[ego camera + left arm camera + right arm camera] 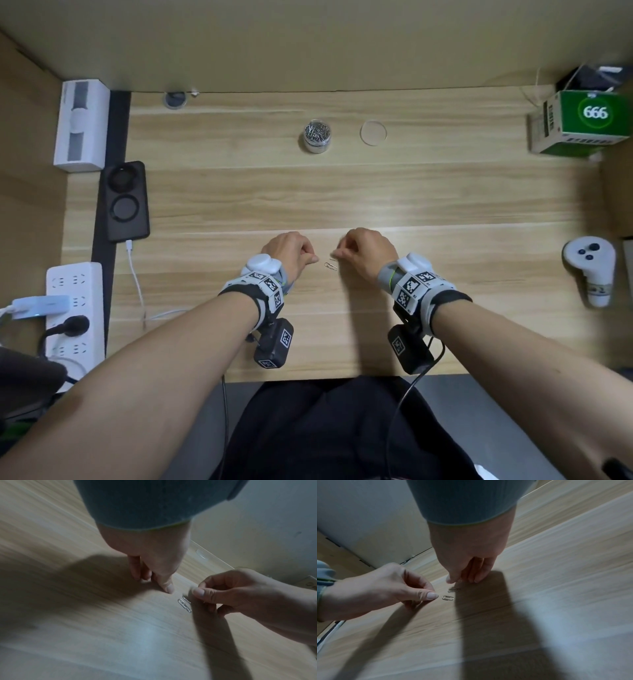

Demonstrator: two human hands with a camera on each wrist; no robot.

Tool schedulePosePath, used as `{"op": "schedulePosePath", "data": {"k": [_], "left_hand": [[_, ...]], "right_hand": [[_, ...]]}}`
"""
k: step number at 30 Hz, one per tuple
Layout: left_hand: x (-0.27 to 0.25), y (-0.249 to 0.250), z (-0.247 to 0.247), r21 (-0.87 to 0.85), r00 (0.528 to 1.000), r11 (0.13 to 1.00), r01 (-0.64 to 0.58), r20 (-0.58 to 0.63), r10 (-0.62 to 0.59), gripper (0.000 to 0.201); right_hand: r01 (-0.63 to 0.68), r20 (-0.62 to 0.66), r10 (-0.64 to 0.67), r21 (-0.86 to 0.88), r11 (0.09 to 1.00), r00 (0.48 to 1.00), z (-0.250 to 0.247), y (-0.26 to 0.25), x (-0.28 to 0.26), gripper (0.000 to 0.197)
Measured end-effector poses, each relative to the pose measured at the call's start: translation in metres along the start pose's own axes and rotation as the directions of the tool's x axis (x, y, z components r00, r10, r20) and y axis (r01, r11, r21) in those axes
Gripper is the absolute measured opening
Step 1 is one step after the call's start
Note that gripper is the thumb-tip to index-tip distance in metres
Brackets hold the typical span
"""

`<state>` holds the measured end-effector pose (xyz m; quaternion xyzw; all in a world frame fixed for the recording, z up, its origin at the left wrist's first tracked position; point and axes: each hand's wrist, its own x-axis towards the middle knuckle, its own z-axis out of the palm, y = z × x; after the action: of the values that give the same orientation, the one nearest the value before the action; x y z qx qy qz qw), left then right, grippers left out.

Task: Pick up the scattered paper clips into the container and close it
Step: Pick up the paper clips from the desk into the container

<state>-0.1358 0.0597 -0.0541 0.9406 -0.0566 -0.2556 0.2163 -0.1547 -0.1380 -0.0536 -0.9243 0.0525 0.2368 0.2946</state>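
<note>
Both the left hand (pixel 286 248) and the right hand (pixel 368 250) hovered with fingers curled, pinching nothing visible, over two paper clips (pixel 331 265) lying between them on the desk (pixel 342 192), while the open container (pixel 317 135) and its lid (pixel 373 132) stood far behind, nothing between.

Both bare forearms wear grey wristbands (pixel 404 274) with white checker-marked blocks (pixel 270 287), black cabled cameras (pixel 409 347) beneath.

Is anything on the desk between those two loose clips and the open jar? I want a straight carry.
Nothing visible: bare desk lies between the paper clips and the open jar. The lid sits off to the jar's right.
</note>
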Motion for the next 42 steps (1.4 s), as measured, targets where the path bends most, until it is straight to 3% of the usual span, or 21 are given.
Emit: {"op": "schedulePosePath", "data": {"k": [5,9,13,17,20,24,32,42], "left_hand": [[-0.003,-0.003,-0.01,-0.034,0.998,0.999,0.034,0.044,-0.033,0.014],[-0.006,-0.012,-0.014,-0.099,0.998,0.995,0.018,0.061,-0.012,0.009],[-0.007,-0.02,-0.016,-0.181,0.996,0.983,-0.032,0.073,0.046,0.023],[-0.007,-0.018,-0.015,-0.133,0.993,0.987,-0.088,0.07,0.098,0.023],[-0.005,-0.015,-0.008,-0.077,0.997,0.994,-0.071,0.007,0.072,0.013],[-0.002,-0.01,-0.005,0.011,0.999,0.999,-0.047,-0.004,0.047,0.015],[-0.004,0.0,-0.001,0.041,0.992,0.992,-0.121,0.032,0.12,0.015],[0.002,0.006,-0.001,-0.122,0.994,0.99,-0.074,0.066,0.083,0.009]], "right_hand": [[0.076,0.074,-0.072,-0.05,0.996,0.995,-0.002,-0.008,-0.002,0.007],[0.03,0.051,-0.029,-0.006,1.0,0.998,-0.003,-0.009,-0.004,0.019],[0.043,0.052,-0.042,-0.016,0.999,0.998,0.0,-0.009,-0.006,0.025],[0.071,0.051,-0.066,-0.088,0.994,0.996,0.004,-0.011,-0.003,0.008],[0.081,0.071,-0.07,-0.17,0.982,0.995,0.007,-0.011,0.0,0.006],[0.104,0.056,-0.093,-0.246,0.964,0.994,0.012,-0.01,0.0,0.002],[0.016,-0.034,-0.02,-0.114,0.993,0.999,0.006,-0.001,-0.004,0.014],[-0.015,-0.124,0.006,-0.069,0.997,0.992,-0.003,0.018,-0.006,0.008]]}}
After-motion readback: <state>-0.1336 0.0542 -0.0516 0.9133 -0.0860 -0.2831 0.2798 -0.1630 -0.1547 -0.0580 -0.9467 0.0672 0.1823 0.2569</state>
